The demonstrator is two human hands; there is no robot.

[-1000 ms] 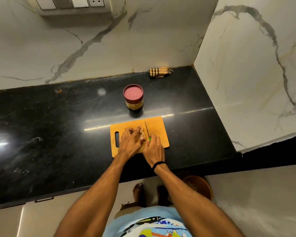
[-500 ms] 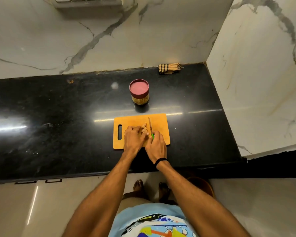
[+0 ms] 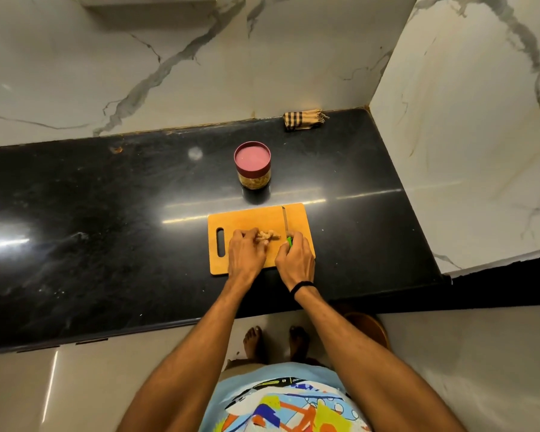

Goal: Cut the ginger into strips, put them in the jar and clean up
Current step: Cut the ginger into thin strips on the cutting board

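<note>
Looking down from my head, my left hand (image 3: 247,255) rests on the orange cutting board (image 3: 250,221), its fingers (image 3: 246,236) curled down onto the near end of the ginger (image 3: 268,235), which lies across the board's middle. My right hand (image 3: 295,260), with a black wristband (image 3: 301,286), is on the board's right part, fingers wrapped round the green handle of the knife (image 3: 284,219). The blade runs to the board's far edge, just right of the ginger's tip. My hands hide much of the board's near edge. Behind the board stands the jar (image 3: 252,166), its red lid on and pale pieces inside. Farther back and to the right, a folded checked cloth (image 3: 303,120) lies against the marble wall (image 3: 169,73) on the black tabletop (image 3: 106,229).
</note>
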